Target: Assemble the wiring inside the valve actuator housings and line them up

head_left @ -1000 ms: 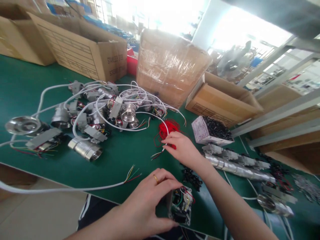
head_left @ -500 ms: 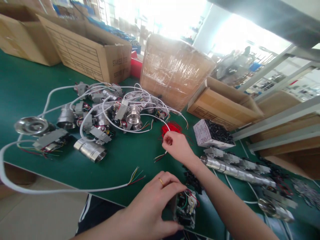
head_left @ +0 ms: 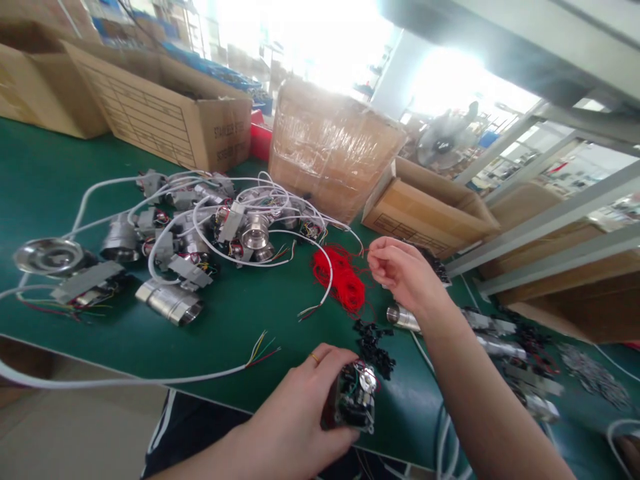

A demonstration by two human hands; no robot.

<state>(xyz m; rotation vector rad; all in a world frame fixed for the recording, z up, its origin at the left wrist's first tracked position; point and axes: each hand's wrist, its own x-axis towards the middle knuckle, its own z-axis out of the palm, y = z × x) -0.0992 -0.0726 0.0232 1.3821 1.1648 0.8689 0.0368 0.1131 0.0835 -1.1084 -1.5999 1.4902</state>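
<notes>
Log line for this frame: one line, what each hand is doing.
left hand: grips wired module at table edge | right hand: fingers pinched, above red wires | pinched item: unclear

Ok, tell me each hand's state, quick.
Left hand: closed on the wired module.
Right hand: fingers pinched above the red wires; contents cannot be told.

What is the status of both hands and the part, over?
Left hand grips circuit module. Right hand pinched shut beside red wire bundle; contents too fine to tell. Black parts pile lies between.
</notes>
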